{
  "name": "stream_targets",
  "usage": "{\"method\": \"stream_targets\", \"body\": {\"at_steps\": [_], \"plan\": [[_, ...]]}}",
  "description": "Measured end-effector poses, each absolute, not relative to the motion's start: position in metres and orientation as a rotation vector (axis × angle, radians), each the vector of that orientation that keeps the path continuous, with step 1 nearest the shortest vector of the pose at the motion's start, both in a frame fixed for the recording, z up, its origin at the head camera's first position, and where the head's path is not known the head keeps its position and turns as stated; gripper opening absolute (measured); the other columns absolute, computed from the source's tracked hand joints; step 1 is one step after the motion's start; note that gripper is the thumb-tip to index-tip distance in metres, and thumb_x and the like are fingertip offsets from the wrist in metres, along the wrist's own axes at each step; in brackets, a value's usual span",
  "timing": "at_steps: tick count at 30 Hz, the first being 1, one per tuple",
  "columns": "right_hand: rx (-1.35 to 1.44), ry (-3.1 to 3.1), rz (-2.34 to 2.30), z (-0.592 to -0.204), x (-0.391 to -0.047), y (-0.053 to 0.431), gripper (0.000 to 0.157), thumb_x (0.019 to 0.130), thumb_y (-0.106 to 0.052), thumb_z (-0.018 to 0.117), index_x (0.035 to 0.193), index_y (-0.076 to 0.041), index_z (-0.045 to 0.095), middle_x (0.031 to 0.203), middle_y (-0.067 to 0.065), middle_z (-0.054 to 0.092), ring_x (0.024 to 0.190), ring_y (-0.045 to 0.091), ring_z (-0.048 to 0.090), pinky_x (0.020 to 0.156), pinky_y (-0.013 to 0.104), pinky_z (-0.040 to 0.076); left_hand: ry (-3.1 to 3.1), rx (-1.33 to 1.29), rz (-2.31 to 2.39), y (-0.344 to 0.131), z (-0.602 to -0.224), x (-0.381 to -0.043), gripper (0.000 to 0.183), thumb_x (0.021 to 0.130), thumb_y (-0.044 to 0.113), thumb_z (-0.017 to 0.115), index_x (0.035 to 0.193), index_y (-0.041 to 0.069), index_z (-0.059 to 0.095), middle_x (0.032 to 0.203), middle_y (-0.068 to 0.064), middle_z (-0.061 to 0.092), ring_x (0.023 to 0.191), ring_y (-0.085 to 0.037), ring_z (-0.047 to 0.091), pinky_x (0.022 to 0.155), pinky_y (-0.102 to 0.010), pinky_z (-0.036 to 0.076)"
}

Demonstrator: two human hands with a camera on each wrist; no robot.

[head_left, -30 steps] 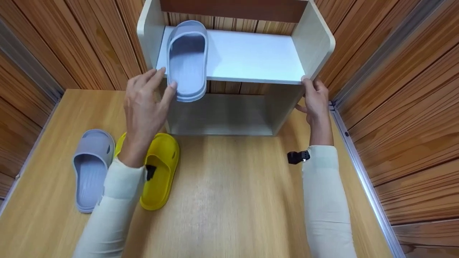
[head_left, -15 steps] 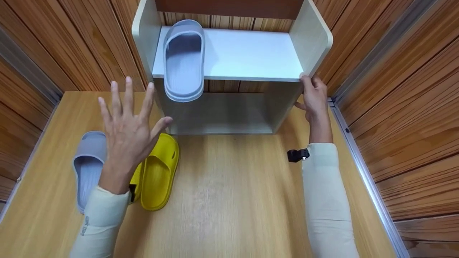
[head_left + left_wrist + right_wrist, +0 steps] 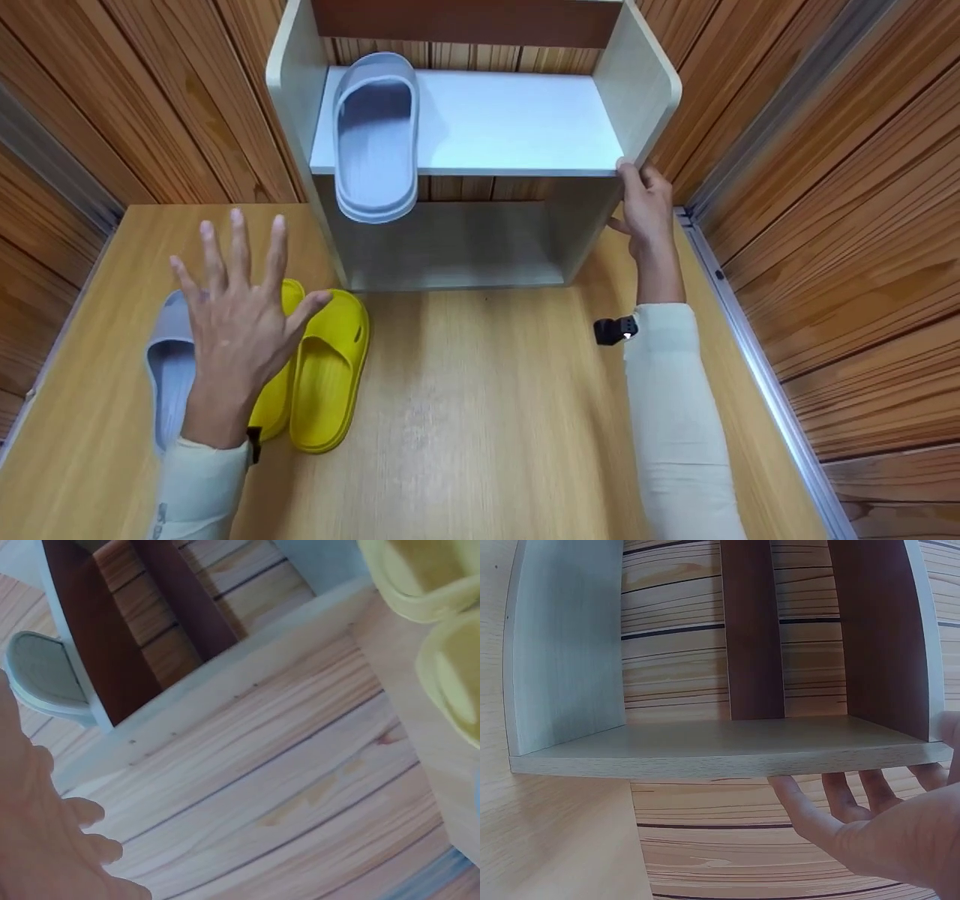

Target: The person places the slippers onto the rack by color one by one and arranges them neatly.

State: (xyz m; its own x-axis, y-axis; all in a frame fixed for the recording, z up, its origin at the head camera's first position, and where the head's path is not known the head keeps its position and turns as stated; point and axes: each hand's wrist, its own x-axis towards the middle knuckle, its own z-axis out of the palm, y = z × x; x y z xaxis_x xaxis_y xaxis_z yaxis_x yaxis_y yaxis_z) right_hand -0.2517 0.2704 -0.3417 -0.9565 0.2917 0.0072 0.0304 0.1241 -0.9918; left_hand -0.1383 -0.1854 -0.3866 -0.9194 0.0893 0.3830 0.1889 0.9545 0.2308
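Observation:
A small shoe rack (image 3: 517,124) with a white upper shelf stands against the back wall. One grey slipper (image 3: 375,154) lies at that shelf's left end, heel jutting past the front edge. My right hand (image 3: 651,214) grips the rack's right front corner, thumb at the shelf edge; in the right wrist view the fingers (image 3: 810,814) lie along the outside of the side panel. My left hand (image 3: 236,341) is spread and holds nothing. It hovers over the floor slippers, partly covering another grey slipper (image 3: 169,367) and one yellow slipper (image 3: 276,401). Beside them lies the second yellow slipper (image 3: 326,375).
Below the white shelf is a lower compartment (image 3: 450,244) of the rack. Wood-plank walls (image 3: 847,300) close in the space behind and on both sides. A metal strip (image 3: 750,360) runs along the right edge of the wooden floor (image 3: 465,420).
My left hand has left the shelf slipper, spread its fingers and moved down and left over the floor slippers. The right hand keeps its hold on the rack.

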Motion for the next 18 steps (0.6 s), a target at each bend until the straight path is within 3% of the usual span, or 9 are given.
{"method": "stream_targets", "body": {"at_steps": [14, 18], "plan": [[-0.335, -2.182, 1.941, -0.340, -0.252, 0.270, 0.053, 0.104, -0.044, 0.052, 0.149, -0.017, 0.049, 0.152, 0.011, 0.040, 0.139, 0.032, 0.039, 0.106, 0.065, 0.038, -2.898, -0.002, -0.374, -0.231, -0.419, -0.120, 0.090, 0.096, 0.077, 0.027, 0.165, 0.025, 0.002, 0.167, -0.016, -0.014, 0.149, -0.041, -0.022, 0.107, -0.069, -0.022], [-0.326, -2.170, 1.947, -0.343, -0.252, 0.269, 0.050, 0.104, -0.042, 0.052, 0.146, -0.016, 0.051, 0.149, 0.011, 0.042, 0.137, 0.032, 0.041, 0.105, 0.066, 0.039, -2.892, 0.023, -0.356, -0.248, -0.430, -0.115, 0.088, 0.097, 0.075, 0.027, 0.165, 0.024, 0.004, 0.167, -0.019, -0.012, 0.149, -0.043, -0.020, 0.107, -0.071, -0.020]]}}
